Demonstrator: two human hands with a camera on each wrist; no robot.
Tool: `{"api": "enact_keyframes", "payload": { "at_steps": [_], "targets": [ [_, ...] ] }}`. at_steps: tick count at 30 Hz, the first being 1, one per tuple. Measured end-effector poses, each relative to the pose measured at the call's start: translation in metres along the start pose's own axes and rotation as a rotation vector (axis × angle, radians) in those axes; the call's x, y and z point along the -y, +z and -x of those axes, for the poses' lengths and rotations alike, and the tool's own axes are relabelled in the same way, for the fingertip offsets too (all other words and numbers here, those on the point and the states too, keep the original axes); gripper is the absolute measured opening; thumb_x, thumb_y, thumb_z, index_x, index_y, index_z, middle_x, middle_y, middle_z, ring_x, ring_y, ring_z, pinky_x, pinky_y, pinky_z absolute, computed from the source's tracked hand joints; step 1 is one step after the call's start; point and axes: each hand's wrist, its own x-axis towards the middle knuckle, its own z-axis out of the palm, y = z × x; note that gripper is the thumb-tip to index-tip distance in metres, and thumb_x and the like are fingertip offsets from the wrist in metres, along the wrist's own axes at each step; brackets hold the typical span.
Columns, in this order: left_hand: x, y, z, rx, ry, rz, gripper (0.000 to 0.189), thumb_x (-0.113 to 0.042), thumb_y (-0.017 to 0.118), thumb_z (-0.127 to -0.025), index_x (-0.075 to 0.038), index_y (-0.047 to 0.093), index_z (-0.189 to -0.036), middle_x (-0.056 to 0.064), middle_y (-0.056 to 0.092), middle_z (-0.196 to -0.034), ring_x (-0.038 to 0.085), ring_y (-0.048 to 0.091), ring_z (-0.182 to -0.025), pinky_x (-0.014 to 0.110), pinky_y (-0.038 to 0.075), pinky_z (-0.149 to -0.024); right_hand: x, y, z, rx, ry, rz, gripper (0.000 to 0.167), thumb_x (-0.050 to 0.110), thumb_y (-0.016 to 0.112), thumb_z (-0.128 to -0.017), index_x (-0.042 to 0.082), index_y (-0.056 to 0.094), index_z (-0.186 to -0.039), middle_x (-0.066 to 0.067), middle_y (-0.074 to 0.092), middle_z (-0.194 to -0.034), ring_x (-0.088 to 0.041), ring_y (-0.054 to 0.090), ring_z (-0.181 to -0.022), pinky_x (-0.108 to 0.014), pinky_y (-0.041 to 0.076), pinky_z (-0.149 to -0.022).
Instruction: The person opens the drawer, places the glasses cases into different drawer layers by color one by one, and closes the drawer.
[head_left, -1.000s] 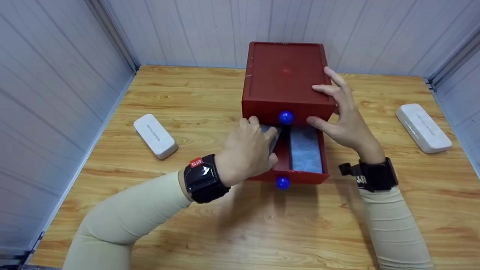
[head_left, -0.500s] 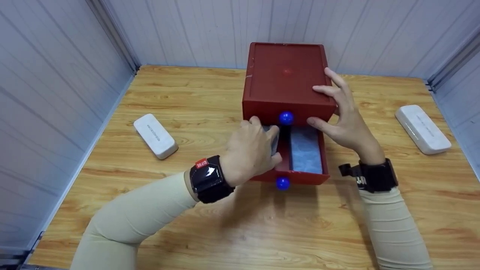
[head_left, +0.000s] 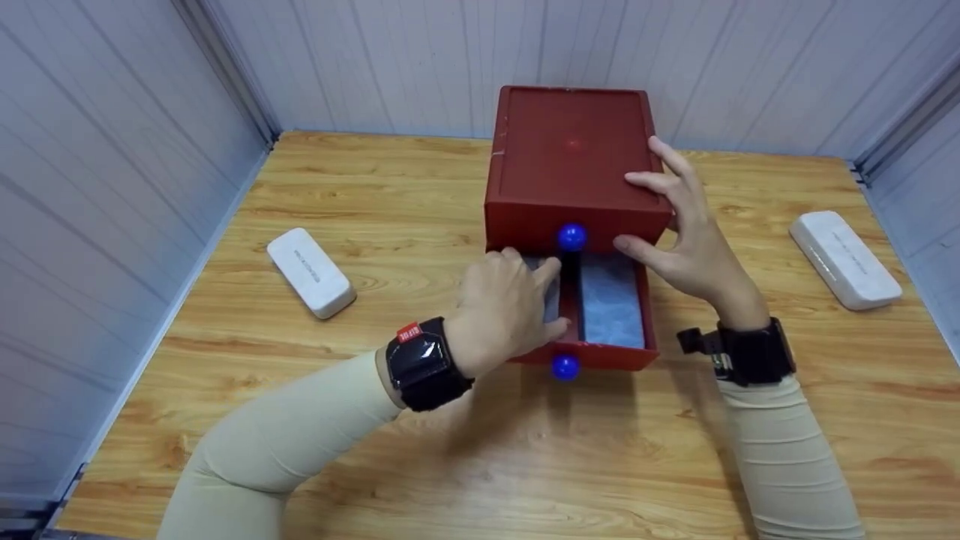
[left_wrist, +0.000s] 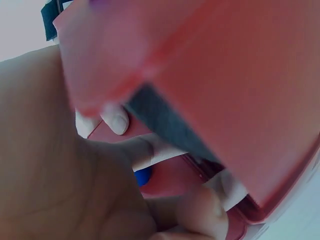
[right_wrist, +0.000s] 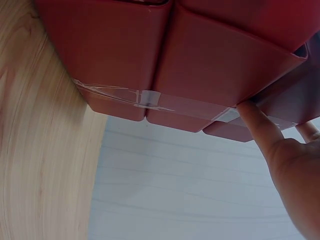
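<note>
A red drawer cabinet with round blue knobs stands toward the back of the table. Its lower drawer is pulled out. Inside on the right lies a grey-blue oblong box. A second grey-blue box is on the left of the drawer, partly hidden by my left hand, which grips it with the thumb on the near right. My right hand holds the cabinet's right front corner, thumb on the front face and fingers over the top and side. The right wrist view shows fingers against the taped red sides.
A white oblong case lies on the wooden table at the left, and another white case at the right. Pale panel walls enclose the back and both sides.
My left hand has shifted slightly right and lower, and the left box now lies straighter along the drawer. The right hand keeps its hold on the cabinet.
</note>
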Motion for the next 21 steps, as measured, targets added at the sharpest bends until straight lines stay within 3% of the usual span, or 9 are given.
{"api": "enact_keyframes", "payload": {
  "at_steps": [5, 11, 15, 18, 21],
  "targets": [
    [0.002, 0.001, -0.003, 0.039, 0.009, 0.018, 0.08, -0.085, 0.047, -0.094, -0.029, 0.047, -0.153, 0.013, 0.069, -0.104, 0.026, 0.068, -0.09, 0.035, 0.055, -0.061, -0.002, 0.0, 0.0, -0.007, -0.003, -0.005, 0.075, -0.013, 0.083, -0.084, 0.004, 0.053, -0.151, -0.009, 0.014, -0.175, -0.029, 0.044, -0.147, -0.02, 0.056, -0.097],
    [0.006, 0.005, -0.006, 0.05, 0.055, 0.055, 0.07, -0.078, 0.046, -0.1, -0.026, 0.051, -0.146, 0.003, 0.06, -0.08, 0.021, 0.064, -0.074, 0.032, 0.041, -0.051, -0.001, -0.001, -0.001, -0.005, -0.002, 0.0, 0.075, -0.012, 0.083, -0.084, 0.005, 0.053, -0.15, -0.009, 0.014, -0.175, -0.029, 0.043, -0.147, -0.02, 0.056, -0.097],
    [0.008, 0.006, -0.003, 0.025, 0.055, 0.094, 0.066, -0.073, 0.048, -0.102, -0.025, 0.054, -0.147, 0.009, 0.069, -0.093, 0.026, 0.07, -0.084, 0.036, 0.051, -0.058, 0.0, 0.0, -0.001, -0.005, -0.002, -0.002, 0.074, -0.012, 0.083, -0.084, 0.005, 0.053, -0.15, -0.008, 0.015, -0.175, -0.028, 0.045, -0.146, -0.02, 0.056, -0.097],
    [0.011, 0.009, 0.002, -0.075, 0.063, 0.139, 0.063, -0.071, 0.05, -0.103, -0.021, 0.061, -0.14, 0.011, 0.07, -0.101, 0.029, 0.071, -0.085, 0.04, 0.057, -0.062, 0.0, 0.0, -0.001, -0.006, 0.004, -0.007, 0.074, -0.011, 0.083, -0.085, 0.005, 0.053, -0.151, -0.008, 0.014, -0.175, -0.027, 0.047, -0.144, -0.021, 0.056, -0.096],
    [0.015, 0.014, 0.009, -0.278, 0.115, 0.273, 0.052, -0.063, 0.057, -0.104, -0.017, 0.068, -0.125, 0.008, 0.067, -0.094, 0.024, 0.067, -0.075, 0.037, 0.055, -0.056, 0.0, 0.0, 0.0, -0.006, 0.006, -0.007, 0.074, -0.012, 0.082, -0.085, 0.006, 0.053, -0.151, -0.008, 0.014, -0.175, -0.027, 0.046, -0.144, -0.021, 0.056, -0.097]
  ]
}}
